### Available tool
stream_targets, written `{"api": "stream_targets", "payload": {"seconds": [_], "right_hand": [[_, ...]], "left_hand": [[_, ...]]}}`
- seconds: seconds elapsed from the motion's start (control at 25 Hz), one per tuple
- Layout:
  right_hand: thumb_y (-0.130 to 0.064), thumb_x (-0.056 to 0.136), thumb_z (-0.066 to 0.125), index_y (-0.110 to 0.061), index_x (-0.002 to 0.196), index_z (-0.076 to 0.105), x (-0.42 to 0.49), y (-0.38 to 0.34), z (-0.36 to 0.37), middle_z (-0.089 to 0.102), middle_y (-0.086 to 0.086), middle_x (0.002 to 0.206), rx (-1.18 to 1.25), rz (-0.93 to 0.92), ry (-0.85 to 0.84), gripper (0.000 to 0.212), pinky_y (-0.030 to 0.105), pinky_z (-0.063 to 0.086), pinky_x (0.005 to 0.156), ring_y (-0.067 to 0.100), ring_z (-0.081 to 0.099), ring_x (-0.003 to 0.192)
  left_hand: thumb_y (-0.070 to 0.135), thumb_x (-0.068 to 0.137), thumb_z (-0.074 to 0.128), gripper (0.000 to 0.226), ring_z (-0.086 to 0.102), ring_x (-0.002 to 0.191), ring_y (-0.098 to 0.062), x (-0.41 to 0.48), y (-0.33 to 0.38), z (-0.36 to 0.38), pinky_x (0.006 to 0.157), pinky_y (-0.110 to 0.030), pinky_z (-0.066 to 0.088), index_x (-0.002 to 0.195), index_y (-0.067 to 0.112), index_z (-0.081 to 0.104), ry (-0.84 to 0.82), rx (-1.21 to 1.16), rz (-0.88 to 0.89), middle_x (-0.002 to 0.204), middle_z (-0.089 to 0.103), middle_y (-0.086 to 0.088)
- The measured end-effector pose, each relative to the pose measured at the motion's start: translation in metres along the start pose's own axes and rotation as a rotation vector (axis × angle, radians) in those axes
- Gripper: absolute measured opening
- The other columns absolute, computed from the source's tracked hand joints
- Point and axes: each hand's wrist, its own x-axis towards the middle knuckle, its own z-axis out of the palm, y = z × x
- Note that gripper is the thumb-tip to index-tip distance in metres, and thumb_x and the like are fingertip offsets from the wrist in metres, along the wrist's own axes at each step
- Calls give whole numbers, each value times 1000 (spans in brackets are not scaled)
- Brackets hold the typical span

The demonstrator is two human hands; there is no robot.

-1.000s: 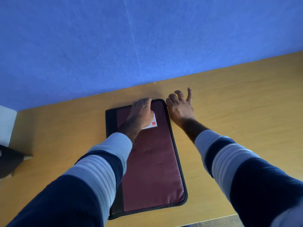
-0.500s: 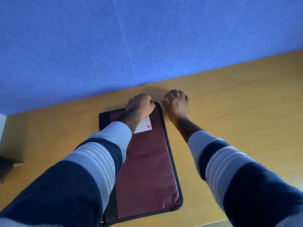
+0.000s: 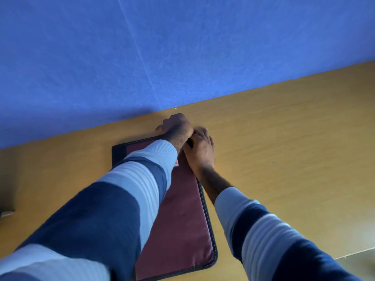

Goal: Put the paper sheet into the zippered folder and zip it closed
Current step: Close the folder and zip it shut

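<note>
Folder: we see a dark red zippered folder (image 3: pixel 182 216) with black edging lying flat and closed on the wooden desk (image 3: pixel 284 159), running from the middle of the frame down to the lower centre.
Left hand: our left hand (image 3: pixel 176 126) sits curled at the folder's far right corner, just above centre frame; we cannot tell whether it pinches anything, since the fingers are tucked out of sight.
Right hand: our right hand (image 3: pixel 200 151) touches the left one, closed at the folder's right edge near that same corner; what it grips, we cannot make out through the blur.
Paper sheet: we see none of it outside the folder.
Label: a small white tag with a red mark (image 3: pixel 176 163) peeks out beside our left sleeve (image 3: pixel 129 191).
Backdrop: a blue wall (image 3: pixel 142 47) fills the upper half of the frame, meeting the desk's far edge.
</note>
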Motion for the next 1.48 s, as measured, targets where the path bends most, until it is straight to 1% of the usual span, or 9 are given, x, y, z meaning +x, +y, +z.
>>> {"api": "stream_targets", "payload": {"seconds": [0.24, 0.4, 0.6, 0.72, 0.84, 0.96, 1.12, 1.28, 1.48], "right_hand": [[-20, 91, 60, -15, 119, 70, 9, -12, 0, 65, -3, 133, 120, 76, 45, 30, 51, 20, 123, 24, 33, 147], [-23, 92, 65, -8, 124, 66, 13, -12, 2, 60, 1, 143, 56, 118, 32, 35, 49, 19, 123, 23, 32, 149], [-23, 93, 66, -5, 130, 62, 12, -12, 4, 56, 3, 148, 49, 111, 53, 41, 47, 12, 127, 21, 29, 151], [-23, 93, 67, -5, 130, 62, 11, -13, 2, 55, 4, 148, 53, 100, 67, 41, 46, 13, 126, 22, 33, 150], [-24, 94, 66, -5, 127, 63, 10, -14, 1, 55, 4, 148, 29, 104, 65, 39, 47, 14, 126, 22, 33, 150], [-30, 94, 65, -6, 114, 69, 11, -19, 0, 57, 3, 145, -23, 127, 86, 32, 52, 19, 123, 23, 32, 149], [-28, 94, 67, -6, 107, 71, 15, -26, 2, 59, 1, 141, -59, 170, 82, 26, 55, 22, 119, 24, 33, 147], [-25, 94, 68, -5, 105, 70, 15, -26, 4, 60, 3, 140, -55, 170, 106, 22, 58, 21, 119, 24, 34, 147], [-26, 94, 67, -5, 113, 69, 15, -24, 6, 61, 4, 139, -71, 153, 129, 28, 57, 23, 118, 24, 37, 144]], "left_hand": [[8, 85, 68, 18, 67, 104, -28, 7, 0, -12, 95, -44, 52, 103, 11, 69, -75, -18, -28, 109, 72, -8], [7, 90, 61, 8, 67, 88, -26, 18, -17, -20, 77, -35, 57, 96, 5, 64, -114, -148, -41, 108, 70, -11], [2, 88, 56, 35, 63, 113, -38, 22, -44, -23, 97, -46, 54, 123, 2, 61, -82, -117, -47, 123, 64, -19], [7, 90, 56, 16, 65, 89, -26, 26, -69, -28, 70, -34, 56, 103, 4, 64, -83, -174, -64, 113, 68, -12], [18, 97, 61, 16, 66, 103, -19, 38, -91, -35, 95, -33, 53, 105, 6, 69, -262, -293, -92, 119, 70, -7], [13, 98, 63, 17, 61, 86, -12, 44, -108, -40, 91, -29, 43, 82, 13, 64, -413, -521, -92, 99, 69, 1], [10, 98, 58, 26, 56, 97, -16, 48, -120, -37, 101, -31, 43, 73, 15, 57, -356, -498, -102, 92, 65, 1], [8, 99, 56, 27, 55, 78, -13, 59, -146, -33, 94, -31, 42, 73, 14, 54, -301, -524, -145, 79, 58, 2], [7, 97, 58, 25, 52, 67, -9, 66, -190, -31, 63, -24, 38, 73, 14, 56, -298, -594, -203, 76, 60, 2]]}}
